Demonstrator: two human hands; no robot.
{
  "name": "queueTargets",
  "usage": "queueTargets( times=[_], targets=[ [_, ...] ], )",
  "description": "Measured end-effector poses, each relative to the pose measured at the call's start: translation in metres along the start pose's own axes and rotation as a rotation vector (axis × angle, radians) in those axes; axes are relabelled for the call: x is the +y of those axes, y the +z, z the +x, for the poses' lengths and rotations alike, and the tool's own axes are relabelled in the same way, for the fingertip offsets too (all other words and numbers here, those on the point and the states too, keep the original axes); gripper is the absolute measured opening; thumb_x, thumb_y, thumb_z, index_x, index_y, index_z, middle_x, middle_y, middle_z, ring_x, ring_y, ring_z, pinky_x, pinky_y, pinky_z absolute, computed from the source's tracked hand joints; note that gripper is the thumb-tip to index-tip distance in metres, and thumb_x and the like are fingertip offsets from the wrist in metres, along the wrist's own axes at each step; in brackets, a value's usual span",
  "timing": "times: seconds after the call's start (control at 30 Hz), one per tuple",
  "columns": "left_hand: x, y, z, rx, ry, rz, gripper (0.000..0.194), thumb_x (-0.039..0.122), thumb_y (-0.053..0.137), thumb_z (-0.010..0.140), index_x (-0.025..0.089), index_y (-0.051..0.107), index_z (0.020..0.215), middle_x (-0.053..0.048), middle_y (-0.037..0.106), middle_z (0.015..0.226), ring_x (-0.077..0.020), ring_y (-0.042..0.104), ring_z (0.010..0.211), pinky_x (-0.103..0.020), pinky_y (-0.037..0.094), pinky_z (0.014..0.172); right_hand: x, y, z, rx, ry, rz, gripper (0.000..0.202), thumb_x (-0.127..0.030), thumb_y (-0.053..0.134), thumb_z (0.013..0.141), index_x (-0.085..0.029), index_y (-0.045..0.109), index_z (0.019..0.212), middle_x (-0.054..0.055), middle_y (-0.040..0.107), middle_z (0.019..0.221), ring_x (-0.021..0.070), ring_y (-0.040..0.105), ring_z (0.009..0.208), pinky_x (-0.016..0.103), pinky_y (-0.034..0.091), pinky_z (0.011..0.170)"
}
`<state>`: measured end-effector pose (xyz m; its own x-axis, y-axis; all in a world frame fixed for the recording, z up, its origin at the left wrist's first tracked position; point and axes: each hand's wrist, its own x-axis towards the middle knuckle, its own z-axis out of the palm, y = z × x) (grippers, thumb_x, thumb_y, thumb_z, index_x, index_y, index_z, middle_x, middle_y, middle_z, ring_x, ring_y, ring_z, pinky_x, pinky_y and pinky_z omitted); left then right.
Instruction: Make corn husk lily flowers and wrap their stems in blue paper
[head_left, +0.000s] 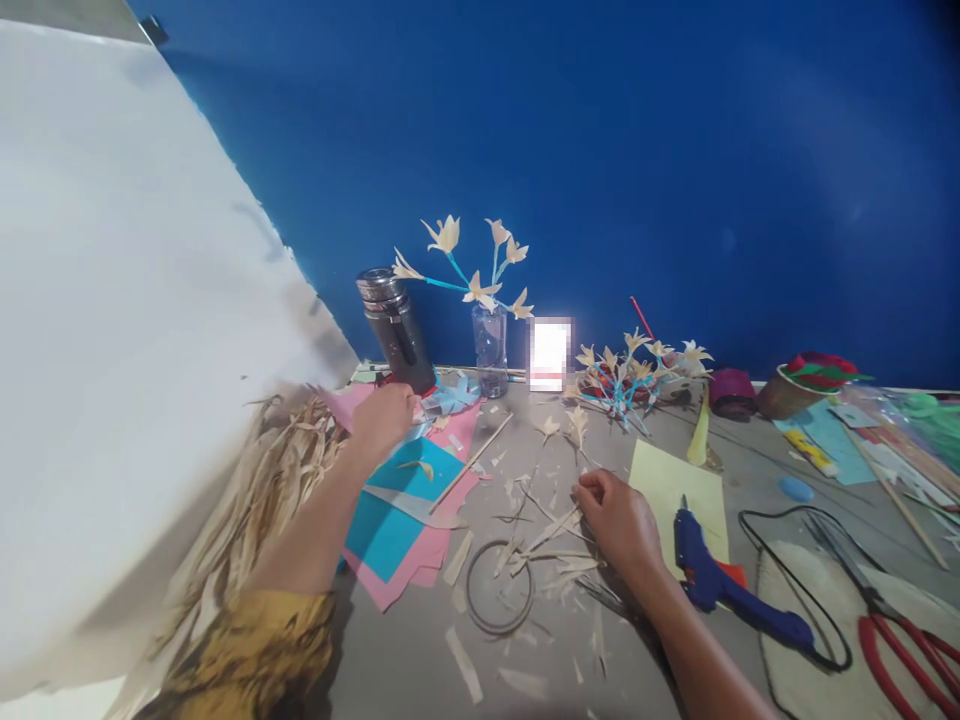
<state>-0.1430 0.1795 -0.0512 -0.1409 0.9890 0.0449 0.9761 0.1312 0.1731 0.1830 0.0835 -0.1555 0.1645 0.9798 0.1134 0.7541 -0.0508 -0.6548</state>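
My right hand [619,515] is closed in a pinch on the thin wire stem of a pale husk flower [577,425]. A second husk flower [550,427] on a wire lies just left of it. My left hand [384,425] reaches over pink paper [456,440], close to light blue paper strips [453,394] and the base of a dark flask [397,335]. Its fingers are curled, and whatever they hold is hidden. Below my left wrist lies bright blue paper [386,535]. Husk scraps and a coil of wire [469,590] lie between my arms.
A clear vase [490,350] holds finished husk flowers; more flowers [630,375] lie in a bunch. At right are a blue glue gun [701,565], yellow paper [652,465], red-handled scissors [889,640] and a cup [784,393]. Dried husks [247,500] pile at left.
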Motion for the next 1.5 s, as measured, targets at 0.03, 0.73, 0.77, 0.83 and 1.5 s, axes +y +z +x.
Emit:
queueTargets(
  times=[0.03,0.73,0.77,0.83,1.5],
  targets=[
    [0.0,0.004,0.007,0.003,0.001,-0.007,0.034,0.026,0.04,0.091,0.019,0.074,0.092,-0.016,0.076,0.099,-0.0317,0.069,0.096,-0.036,0.047,0.078,-0.001,0.0,0.0,-0.012,0.009,-0.012,0.012,-0.03,0.062,0.085,-0.022,0.072,0.086,0.006,0.077,0.076,0.021,0.067,0.063,0.028,0.035,0.054],
    [-0.005,-0.01,0.03,0.097,0.009,-0.791,0.027,0.044,0.063,0.073,0.017,0.059,0.074,-0.001,0.064,0.065,-0.016,0.061,0.063,-0.03,0.05,0.068,0.0,-0.006,-0.018,0.076,-0.129,0.06,0.027,-0.037,0.05,0.092,-0.02,0.07,0.094,0.007,0.074,0.092,0.0233,0.067,0.082,0.031,0.044,0.071],
    [-0.006,-0.017,0.023,0.09,0.006,-0.899,0.028,0.045,0.064,0.072,0.018,0.057,0.075,0.0,0.064,0.065,-0.0154,0.062,0.062,-0.03,0.052,0.067,0.001,-0.006,-0.018,0.075,-0.129,0.082,0.026,-0.037,0.05,0.092,-0.02,0.07,0.094,0.007,0.074,0.091,0.0233,0.067,0.082,0.031,0.044,0.072],
    [-0.006,-0.031,0.005,0.039,-0.042,-1.276,0.029,0.036,0.074,0.064,0.017,0.055,0.075,0.001,0.062,0.063,-0.0154,0.062,0.058,-0.031,0.053,0.063,0.0,-0.009,-0.018,0.069,-0.115,0.134,0.026,-0.037,0.052,0.09,-0.019,0.071,0.091,0.007,0.074,0.09,0.023,0.067,0.08,0.032,0.045,0.074],
    [0.058,0.026,-0.153,-0.318,-0.387,-1.796,0.016,0.016,0.075,0.076,0.015,0.06,0.077,-0.002,0.069,0.07,-0.0132,0.068,0.06,-0.025,0.06,0.06,-0.059,-0.033,-0.086,-0.67,0.016,0.815,0.026,-0.038,0.066,0.082,-0.015,0.074,0.072,-0.001,0.063,0.062,0.0092,0.045,0.053,0.021,0.032,0.05]
  ],
)
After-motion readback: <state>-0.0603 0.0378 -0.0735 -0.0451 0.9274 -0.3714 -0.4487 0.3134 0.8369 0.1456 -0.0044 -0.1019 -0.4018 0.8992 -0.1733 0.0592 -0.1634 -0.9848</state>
